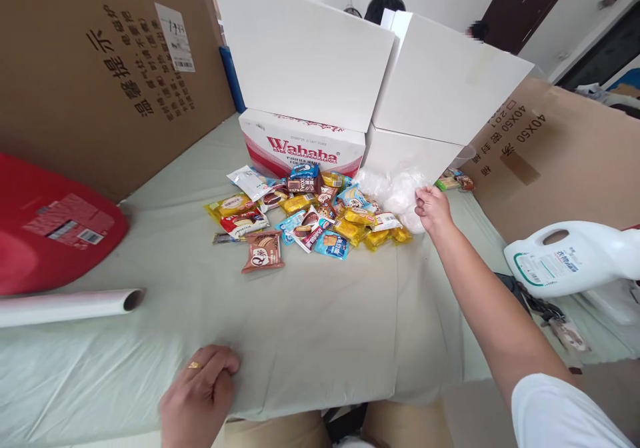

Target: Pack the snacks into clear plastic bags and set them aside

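My right hand (433, 209) is stretched out to the right end of the snack pile, its fingers pinched on a clear plastic bag (404, 191), one of a crumpled heap. My left hand (200, 387), a ring on one finger, rests on the table's near edge, curled into a loose fist with nothing showing in it. Between the hands and the boxes lies a heap of wrapped snacks: a brown packet marked Q (263, 251), a blue packet (332, 244), several yellow packets (353, 231) and a white-and-silver packet (250, 182).
Behind the snacks stands a Wahaha carton (303, 145), with white boxes (310, 55) above and beside it. Brown cardboard (75, 55) flanks the left, more cardboard (555, 148) the right. A red container (55, 225), a white roll (65, 307) and a white detergent bottle (570, 258) lie at the sides.
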A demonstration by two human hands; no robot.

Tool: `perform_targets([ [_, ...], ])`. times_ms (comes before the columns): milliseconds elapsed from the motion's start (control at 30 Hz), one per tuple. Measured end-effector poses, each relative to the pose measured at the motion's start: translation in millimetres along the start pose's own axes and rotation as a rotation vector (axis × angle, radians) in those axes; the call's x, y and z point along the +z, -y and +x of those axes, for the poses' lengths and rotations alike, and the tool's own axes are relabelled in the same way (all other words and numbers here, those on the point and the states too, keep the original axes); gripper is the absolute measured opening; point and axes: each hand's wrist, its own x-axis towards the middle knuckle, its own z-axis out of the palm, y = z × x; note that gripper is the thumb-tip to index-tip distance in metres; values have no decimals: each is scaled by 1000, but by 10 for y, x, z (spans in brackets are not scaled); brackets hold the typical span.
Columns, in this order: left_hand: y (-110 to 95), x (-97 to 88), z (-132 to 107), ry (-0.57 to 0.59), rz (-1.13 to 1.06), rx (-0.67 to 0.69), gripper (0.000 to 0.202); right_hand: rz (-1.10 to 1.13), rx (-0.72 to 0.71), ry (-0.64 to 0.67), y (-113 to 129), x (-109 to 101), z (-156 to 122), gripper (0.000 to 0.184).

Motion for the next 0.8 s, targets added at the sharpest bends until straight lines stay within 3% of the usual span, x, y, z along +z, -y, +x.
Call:
perform_targets([
  [100, -230, -2, 210, 131, -334, -197, 25, 147, 66, 58, -18, 68, -500, 37],
  [167, -459, 88, 418, 332, -624, -343, 20, 336, 160, 124, -75, 209, -942, 42],
  [233, -689, 279, 643, 522, -925, -465, 24, 534, 271, 162, -137, 392, -1382, 46],
  [300, -866, 541, 843, 606, -1101, -501, 32, 638, 350, 148, -183, 574, -1740, 47],
  [400, -990, 925, 1043, 572, -1151, -498, 48, 678, 395, 92, -227, 775, -2053, 48],
  [500, -975, 1148, 1113, 479, -1173, -475, 47, 615, 375, 109, -276, 827, -2160, 45],
  [633, -849, 1190, 1091, 371, -1172, -510, 45, 303, 157, 205, -332, 703, -2188, 35],
  [733, -787, 1140, 1067, 413, -1200, -490, 44, 157, -36, 304, -333, 656, -2213, 50],
  [800, -782, 1116, 1061, 459, -1227, -426, 44, 144, -28, 385, -328, 693, -2240, 52],
])
